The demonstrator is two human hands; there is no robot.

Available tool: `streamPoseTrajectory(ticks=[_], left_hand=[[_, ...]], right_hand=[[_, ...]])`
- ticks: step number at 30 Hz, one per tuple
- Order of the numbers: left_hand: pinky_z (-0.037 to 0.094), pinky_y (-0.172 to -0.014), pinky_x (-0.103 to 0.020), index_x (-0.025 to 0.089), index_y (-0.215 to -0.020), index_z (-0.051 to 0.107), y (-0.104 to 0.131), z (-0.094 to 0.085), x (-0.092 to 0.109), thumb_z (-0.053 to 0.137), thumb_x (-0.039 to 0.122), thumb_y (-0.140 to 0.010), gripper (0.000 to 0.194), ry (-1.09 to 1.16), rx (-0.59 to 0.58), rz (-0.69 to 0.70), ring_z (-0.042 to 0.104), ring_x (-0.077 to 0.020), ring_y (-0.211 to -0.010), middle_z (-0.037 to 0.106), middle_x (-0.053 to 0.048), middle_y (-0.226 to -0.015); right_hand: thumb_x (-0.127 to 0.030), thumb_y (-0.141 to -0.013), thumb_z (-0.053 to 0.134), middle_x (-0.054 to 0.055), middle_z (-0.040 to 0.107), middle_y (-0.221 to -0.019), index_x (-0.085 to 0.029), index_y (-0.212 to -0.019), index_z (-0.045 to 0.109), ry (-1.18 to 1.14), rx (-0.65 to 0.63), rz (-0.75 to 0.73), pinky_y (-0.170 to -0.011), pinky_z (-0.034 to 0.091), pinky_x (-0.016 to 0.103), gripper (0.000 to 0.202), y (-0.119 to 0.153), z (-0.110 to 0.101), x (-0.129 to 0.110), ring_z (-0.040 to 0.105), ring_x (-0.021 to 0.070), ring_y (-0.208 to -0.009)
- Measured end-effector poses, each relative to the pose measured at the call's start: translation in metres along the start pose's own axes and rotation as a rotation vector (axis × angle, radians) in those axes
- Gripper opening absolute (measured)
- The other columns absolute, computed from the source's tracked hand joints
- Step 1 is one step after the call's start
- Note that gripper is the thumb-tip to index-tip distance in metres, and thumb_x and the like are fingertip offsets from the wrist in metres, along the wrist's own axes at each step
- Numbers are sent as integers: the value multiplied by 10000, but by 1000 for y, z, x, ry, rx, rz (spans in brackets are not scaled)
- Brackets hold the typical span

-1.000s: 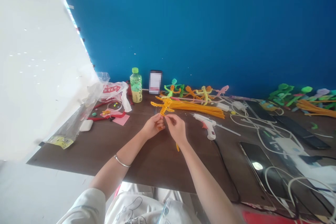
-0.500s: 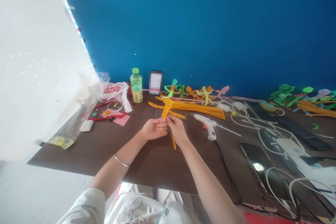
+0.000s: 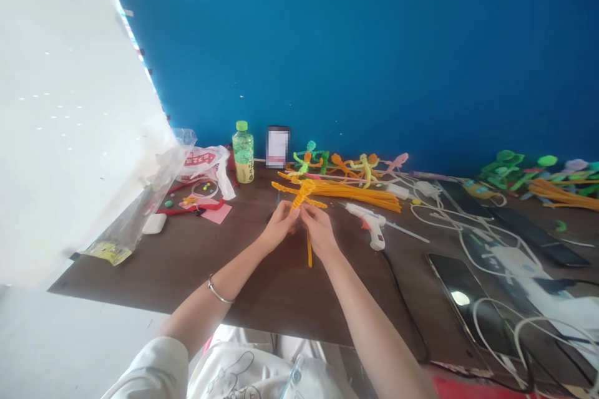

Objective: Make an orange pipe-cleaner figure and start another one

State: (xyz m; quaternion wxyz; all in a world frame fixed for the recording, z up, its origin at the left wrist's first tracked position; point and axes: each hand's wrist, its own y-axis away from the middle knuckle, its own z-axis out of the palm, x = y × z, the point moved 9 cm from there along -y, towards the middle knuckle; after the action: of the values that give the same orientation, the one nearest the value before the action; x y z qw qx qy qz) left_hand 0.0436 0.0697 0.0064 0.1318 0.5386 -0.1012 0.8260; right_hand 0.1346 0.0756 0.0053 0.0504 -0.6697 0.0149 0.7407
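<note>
Both my hands meet over the dark brown table, pinching a yellow-orange pipe-cleaner figure with spread arms. My left hand, with a silver bangle on its wrist, grips the figure's lower body from the left. My right hand holds the same spot from the right, and a loose orange pipe-cleaner end hangs down beside it. Just behind the figure lies a bundle of orange pipe cleaners.
A white glue gun lies right of my hands. Behind stand a green bottle, a phone and several coloured pipe-cleaner figures. Plastic bags lie left; phones and white cables crowd the right.
My hands have shifted slightly and re-gripped the figure; the hanging pipe-cleaner end has swung from slanted to nearly vertical. The figure sits a little to the right.
</note>
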Motion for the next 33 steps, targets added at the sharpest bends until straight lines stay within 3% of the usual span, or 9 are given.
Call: streamPoseTrajectory(ticks=[4,7,11,19,22,27,33], left_hand=[[318,-485,-205,179,-734,449,0,-12,11,500,434,-776,263,-261,101,142,404,-61,-452,452,48,-543],[340,-513,-210,155,-671,508,-3,-17,12,482,433,-783,301,-321,110,154,445,-74,-496,483,18,-559],[373,-558,-219,144,-675,530,-5,-15,7,501,450,-764,321,-168,61,90,462,-83,-529,472,13,-575],[354,-542,-206,164,-671,443,2,11,-5,517,392,-787,266,297,-196,-194,334,-68,-462,202,76,-482],[320,-507,-190,167,-656,417,9,18,-9,496,361,-807,259,431,-258,-330,279,-66,-447,148,74,-491],[302,-498,-198,161,-597,368,19,26,-15,436,251,-837,264,563,-308,-491,248,-68,-424,95,68,-490],[309,-481,-234,145,-643,473,14,26,-14,355,339,-799,276,510,-344,-424,297,-90,-410,207,52,-439]], right_hand=[[-439,-642,635,63,671,-829,-161,-812,662,105,70,-86,-677,468,338,327,0,-6,-7,604,217,-776],[-416,-656,630,58,674,-816,-176,-798,654,128,78,-131,-725,473,358,281,2,-7,-14,616,215,-770],[-407,-667,627,50,668,-777,-183,-792,633,202,115,-177,-700,477,349,257,5,-10,-22,616,203,-722],[-406,-694,590,42,647,-768,-185,-735,650,344,109,-283,-692,453,318,232,8,-8,-38,584,188,-721],[-434,-712,574,36,647,-787,-185,-789,666,249,-20,-210,-705,446,316,275,6,1,-32,581,192,-755],[-483,-711,592,38,639,-813,-205,-937,650,-158,-324,100,-631,449,278,363,11,27,-6,585,165,-722],[-470,-655,655,-25,531,-623,-205,-902,642,-305,-241,152,-516,401,228,362,7,21,4,525,107,-574]])
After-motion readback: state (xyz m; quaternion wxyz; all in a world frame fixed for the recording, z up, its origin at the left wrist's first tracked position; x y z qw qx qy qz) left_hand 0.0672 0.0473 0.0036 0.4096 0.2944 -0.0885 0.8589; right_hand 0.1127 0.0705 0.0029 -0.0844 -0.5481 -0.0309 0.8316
